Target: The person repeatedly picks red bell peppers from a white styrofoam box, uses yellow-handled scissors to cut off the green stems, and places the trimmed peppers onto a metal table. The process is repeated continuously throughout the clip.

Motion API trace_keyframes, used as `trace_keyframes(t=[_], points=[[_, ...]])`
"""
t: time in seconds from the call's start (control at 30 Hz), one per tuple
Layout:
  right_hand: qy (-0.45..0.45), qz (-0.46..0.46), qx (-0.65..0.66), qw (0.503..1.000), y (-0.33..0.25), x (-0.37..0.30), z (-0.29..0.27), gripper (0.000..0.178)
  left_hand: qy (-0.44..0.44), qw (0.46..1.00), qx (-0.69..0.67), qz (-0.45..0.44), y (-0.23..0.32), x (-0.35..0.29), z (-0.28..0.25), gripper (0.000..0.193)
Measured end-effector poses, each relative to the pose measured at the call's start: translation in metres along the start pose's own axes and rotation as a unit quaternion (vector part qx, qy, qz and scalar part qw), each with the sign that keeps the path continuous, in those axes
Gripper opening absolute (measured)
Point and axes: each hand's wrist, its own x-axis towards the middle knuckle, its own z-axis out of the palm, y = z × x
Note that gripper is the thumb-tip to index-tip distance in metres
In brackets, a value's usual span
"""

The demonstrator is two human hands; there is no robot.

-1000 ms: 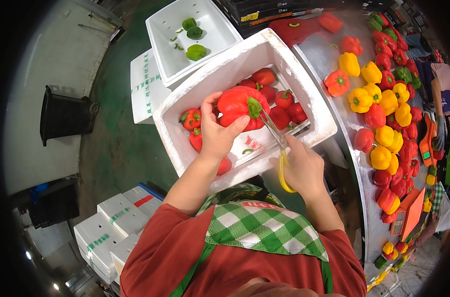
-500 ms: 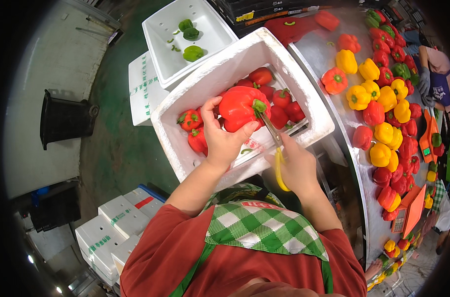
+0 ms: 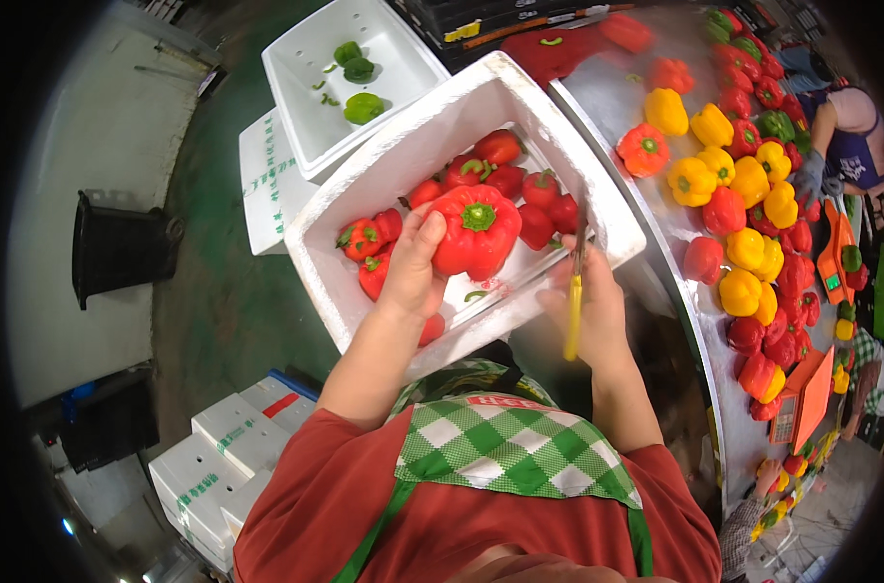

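My left hand grips a large red bell pepper above a white foam box. The pepper's top faces up, its green stem trimmed to a short stub. In my right hand is a pair of scissors with yellow handles, held upright to the right of the pepper and apart from it. Several smaller red peppers lie in the box below. A cut green stem rests on the box's inner floor.
A second white foam box with green peppers stands beyond at the left. To the right, a metal table carries many red, yellow and green peppers and an orange scale. A person in gloves works across it. A black bin stands left.
The scissors have moved away from the pepper's stem to the right. The stem is now shorter, and the pepper has turned to show its top. A cut piece lies on the peppers in the box.
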Motion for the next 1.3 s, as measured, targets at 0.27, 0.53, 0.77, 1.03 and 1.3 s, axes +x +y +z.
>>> trace_keyframes(t=[0.27,0.53,0.77,1.03,1.3], points=[[0.011,-0.026,0.213,0.977,0.006,-0.002,-0.001,0.114,-0.110,0.977,0.037,-0.180,-0.013,-0.004,0.036,0.059],[-0.069,0.077,0.596,0.796,0.028,-0.003,-0.038,0.079,-0.221,0.953,0.179,-0.106,-0.027,0.008,0.031,0.046],[0.103,0.071,0.421,0.898,0.026,-0.023,-0.023,0.088,-0.309,0.925,0.218,-0.026,-0.043,-0.001,0.062,0.099],[0.088,0.071,0.395,0.912,0.010,-0.024,-0.027,0.096,-0.314,0.940,0.091,-0.101,-0.036,0.009,0.059,0.103],[0.133,0.035,0.214,0.967,0.001,-0.020,-0.013,0.103,-0.241,0.960,0.118,-0.078,-0.028,0.001,0.064,0.096]])
